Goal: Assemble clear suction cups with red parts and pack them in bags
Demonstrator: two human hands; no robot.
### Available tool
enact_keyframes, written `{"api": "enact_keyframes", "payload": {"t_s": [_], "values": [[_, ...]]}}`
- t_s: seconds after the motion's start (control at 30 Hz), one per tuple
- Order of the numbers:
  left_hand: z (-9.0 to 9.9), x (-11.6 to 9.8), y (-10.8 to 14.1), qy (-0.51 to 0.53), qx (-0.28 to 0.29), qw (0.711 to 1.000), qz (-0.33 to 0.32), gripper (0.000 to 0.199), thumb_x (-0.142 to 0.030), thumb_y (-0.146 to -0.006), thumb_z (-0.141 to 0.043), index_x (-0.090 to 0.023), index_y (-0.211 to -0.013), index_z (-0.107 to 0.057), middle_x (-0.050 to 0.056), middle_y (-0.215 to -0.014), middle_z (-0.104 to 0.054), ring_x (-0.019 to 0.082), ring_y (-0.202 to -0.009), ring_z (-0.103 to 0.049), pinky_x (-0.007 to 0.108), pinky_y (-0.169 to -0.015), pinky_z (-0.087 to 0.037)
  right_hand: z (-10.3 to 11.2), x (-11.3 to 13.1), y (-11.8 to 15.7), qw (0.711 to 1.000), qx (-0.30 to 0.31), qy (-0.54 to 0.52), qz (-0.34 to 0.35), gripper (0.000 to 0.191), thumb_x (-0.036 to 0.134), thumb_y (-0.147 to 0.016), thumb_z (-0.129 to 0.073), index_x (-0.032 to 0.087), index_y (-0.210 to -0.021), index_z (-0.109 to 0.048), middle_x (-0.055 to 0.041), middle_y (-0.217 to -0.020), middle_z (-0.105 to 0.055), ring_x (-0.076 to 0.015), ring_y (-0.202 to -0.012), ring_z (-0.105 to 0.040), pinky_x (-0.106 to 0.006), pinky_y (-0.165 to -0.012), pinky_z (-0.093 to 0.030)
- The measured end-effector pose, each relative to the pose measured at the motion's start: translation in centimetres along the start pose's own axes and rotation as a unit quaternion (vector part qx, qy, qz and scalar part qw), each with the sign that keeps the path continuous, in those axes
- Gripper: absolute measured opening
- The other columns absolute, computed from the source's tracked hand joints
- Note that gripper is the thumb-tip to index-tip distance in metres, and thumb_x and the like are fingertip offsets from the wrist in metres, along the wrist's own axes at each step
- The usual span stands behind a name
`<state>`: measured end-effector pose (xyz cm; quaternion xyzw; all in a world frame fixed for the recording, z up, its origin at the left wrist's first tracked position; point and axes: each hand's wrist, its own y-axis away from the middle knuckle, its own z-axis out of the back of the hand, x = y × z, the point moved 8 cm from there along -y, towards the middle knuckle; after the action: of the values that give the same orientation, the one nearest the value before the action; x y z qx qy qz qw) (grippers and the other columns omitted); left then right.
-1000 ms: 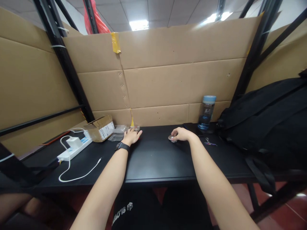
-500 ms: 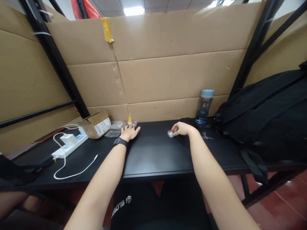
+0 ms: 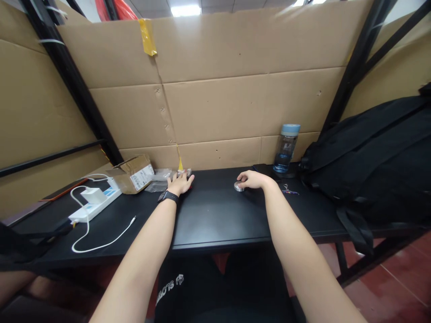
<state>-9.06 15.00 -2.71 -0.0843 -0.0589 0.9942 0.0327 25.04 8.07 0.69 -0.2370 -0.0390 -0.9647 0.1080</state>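
Note:
A small round silvery disc, perhaps metal, lies on the black tabletop. My right hand reaches in from the right, with curled fingers over the disc's top and right edge, touching it. Exactly how the fingertips meet it is too small to tell. My left hand, with a black watch on the wrist, lies palm down with fingers spread. It holds nothing that I can see. Just beyond its fingertips are small clear-wrapped items, partly hidden by the hand, and flat clear plastic bags lie on its left.
On the left, an opened cardboard box stands behind a white power strip with a white cable. A blue-capped water bottle, a keychain and a black backpack are on the right. Cardboard panels wall the back.
My right fingers have moved slightly further over the disc. My left hand stays spread in nearly the same spot. The view has shifted a little.

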Motion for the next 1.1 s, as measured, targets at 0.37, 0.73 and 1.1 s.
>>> {"api": "enact_keyframes", "payload": {"t_s": [0.37,0.73,1.1], "values": [[0.5,-1.9,0.4,-0.011,0.015,0.999,-0.049,0.081,-0.072,-0.096,-0.013,-0.026,-0.154,-0.046,0.011,-0.163,-0.039,0.039,-0.153,-0.027,0.069,-0.118,-0.019,-0.1,1.2,-0.1,0.998,-0.03,0.045,0.026,0.046,0.036,-0.081,-0.079,0.02,-0.123,-0.072,-0.0122,-0.124,-0.071,-0.0263,-0.108,-0.07,-0.031,-0.094,-0.052],[1.7,-6.9,4.2,-0.035,-0.001,0.987,-0.156,0.056,-0.057,-0.099,-0.039,-0.027,-0.144,-0.051,0.014,-0.146,-0.059,0.034,-0.137,-0.052,0.059,-0.111,-0.034,0.1,4.4,0.1,0.987,-0.104,0.078,0.095,0.039,0.034,-0.084,-0.076,0.019,-0.12,-0.073,-0.0144,-0.124,-0.07,-0.0293,-0.116,-0.066,-0.036,-0.1,-0.051],[3.1,-8.4,6.1,-0.022,-0.086,0.979,-0.185,0.059,-0.041,-0.091,-0.062,-0.024,-0.147,-0.05,0.015,-0.145,-0.057,0.033,-0.132,-0.055,0.043,-0.106,-0.041,-0.1,7.1,1.0,0.98,-0.123,0.026,0.153,0.037,0.032,-0.086,-0.076,0.02,-0.121,-0.07,-0.0119,-0.121,-0.067,-0.0259,-0.113,-0.065,-0.035,-0.1,-0.049]]}}
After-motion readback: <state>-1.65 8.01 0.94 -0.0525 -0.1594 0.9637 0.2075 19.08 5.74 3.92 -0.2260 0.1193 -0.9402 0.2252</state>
